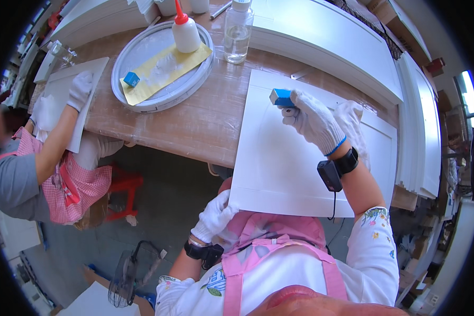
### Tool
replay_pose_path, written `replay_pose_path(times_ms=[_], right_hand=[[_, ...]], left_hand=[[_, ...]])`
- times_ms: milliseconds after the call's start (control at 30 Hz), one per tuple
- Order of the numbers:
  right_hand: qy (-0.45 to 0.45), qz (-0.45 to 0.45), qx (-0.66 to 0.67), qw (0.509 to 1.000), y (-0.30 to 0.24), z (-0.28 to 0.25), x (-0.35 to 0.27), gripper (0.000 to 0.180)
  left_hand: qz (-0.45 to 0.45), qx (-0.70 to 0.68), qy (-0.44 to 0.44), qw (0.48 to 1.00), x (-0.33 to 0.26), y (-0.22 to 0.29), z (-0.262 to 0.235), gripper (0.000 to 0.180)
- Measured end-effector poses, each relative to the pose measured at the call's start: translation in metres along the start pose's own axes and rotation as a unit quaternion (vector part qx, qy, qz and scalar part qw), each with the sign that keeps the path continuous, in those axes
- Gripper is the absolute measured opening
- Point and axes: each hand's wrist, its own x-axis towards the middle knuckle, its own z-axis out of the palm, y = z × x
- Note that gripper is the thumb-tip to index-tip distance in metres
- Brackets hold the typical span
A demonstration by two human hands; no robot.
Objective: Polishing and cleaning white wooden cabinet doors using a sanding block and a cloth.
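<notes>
Rubbing a white panel with a blue block

Holding a small blue block point(282, 97) in the fingertips, the person's gloved right hand point(314, 122) presses it against the upper left part of a white framed panel point(279, 168). The fingers are clenched on the block, which touches the panel's face near its top edge. The panel lies partly on a worn wooden table point(205, 124) and overhangs the table's near edge toward the person's lap. The gloved left hand point(214, 216) grasps the panel's lower left corner, fingers curled around the edge. Both wrists carry black bands, and a small black device point(329, 175) hangs at the right one, with a thin cord running down from it.

Farther back on the table sits a round white tray point(142, 102). In it lie a yellow sheet point(166, 68), a second small blue block point(131, 79) on the sheet's left end, and a white squeeze bottle with a red nozzle point(185, 32) standing at the sheet's far end. Just beside the tray, to its right, stands a clear bottle point(237, 34).

At the table's left end another person in a pink checked apron rests white-gloved hands point(80, 89) on a smaller white panel point(71, 87). More white panels point(421, 126) are stacked on the right, well apart from the tray.
</notes>
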Motion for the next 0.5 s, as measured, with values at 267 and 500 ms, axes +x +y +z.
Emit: replay_pose_path(times_ms=[267, 500], right_hand=[[0.103, -0.147, -0.397, 0.9, -0.005, 0.017, -0.005, 0.036], [0.113, -0.189, -0.532, 0.817, 0.001, 0.028, -0.007, 0.039]], left_hand=[[0.016, 0.009, -0.002, 1.0, 0.001, -0.001, -0.002, 0.049], [0.012, -0.003, 0.006, 1.0, -0.001, -0.002, 0.0, 0.042]])
